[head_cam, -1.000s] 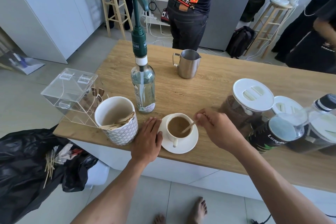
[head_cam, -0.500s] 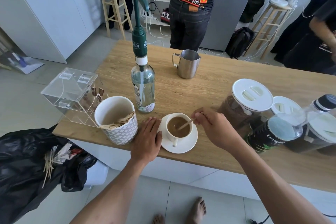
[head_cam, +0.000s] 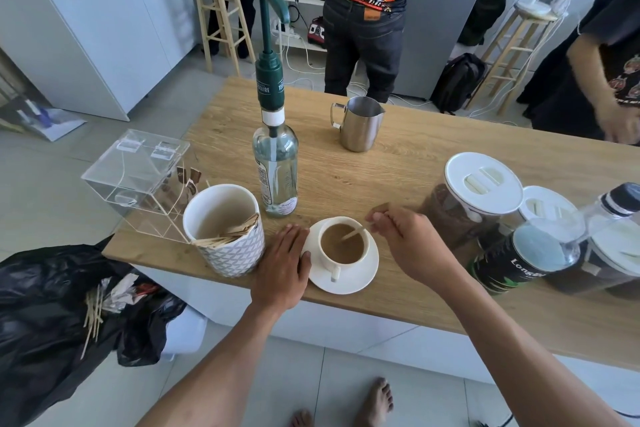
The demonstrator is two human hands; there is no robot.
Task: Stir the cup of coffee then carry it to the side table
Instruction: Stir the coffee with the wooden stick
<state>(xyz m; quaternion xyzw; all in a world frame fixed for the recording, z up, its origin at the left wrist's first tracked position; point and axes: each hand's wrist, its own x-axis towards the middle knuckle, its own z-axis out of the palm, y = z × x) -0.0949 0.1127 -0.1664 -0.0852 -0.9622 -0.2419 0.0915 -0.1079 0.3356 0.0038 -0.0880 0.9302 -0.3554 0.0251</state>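
Observation:
A white cup of milky coffee (head_cam: pixel 343 243) stands on a white saucer (head_cam: pixel 360 279) near the front edge of the wooden table (head_cam: pixel 408 163). My right hand (head_cam: pixel 410 243) is to the right of the cup, pinching a thin wooden stir stick (head_cam: pixel 354 233) whose tip dips into the coffee. My left hand (head_cam: pixel 282 269) lies flat on the table, fingers spread, thumb touching the saucer's left rim.
A patterned white mug of stir sticks (head_cam: pixel 227 230), a clear acrylic box (head_cam: pixel 135 180) and a pump bottle (head_cam: pixel 275 163) stand left of the cup. A steel pitcher (head_cam: pixel 358 128) is behind it; jars (head_cam: pixel 478 198) crowd the right. A black bin bag (head_cam: pixel 52 315) is below left. People stand beyond.
The stir stick's tip has shifted inside the cup as my right hand moved slightly. My left hand stays on the table by the saucer.

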